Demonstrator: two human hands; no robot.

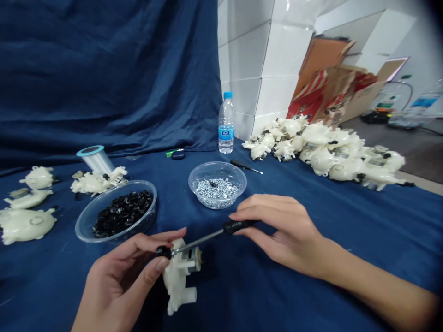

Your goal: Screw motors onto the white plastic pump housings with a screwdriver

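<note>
Near the front of the blue cloth, my left hand (pixel 128 276) grips a cream plastic pump housing (pixel 176 281) with a metal motor (pixel 194 259) on its right side. Thumb and fingers of that hand pinch a small black plastic part (pixel 164 251) at the housing's upper left. My right hand (pixel 277 226) is closed around the black handle of a screwdriver (pixel 207 237). Its shaft slants down to the left, and the tip meets a small silver screw at the black part. My palm hides the handle's rear end.
A clear bowl of screws (pixel 217 186) and a bowl of black parts (pixel 124 212) stand beyond my hands. A water bottle (pixel 226 124), another screwdriver (pixel 246 166) and a spool (pixel 97 160) lie farther back. Cream housings are heaped right (pixel 332 147); several more lie left (pixel 27 223).
</note>
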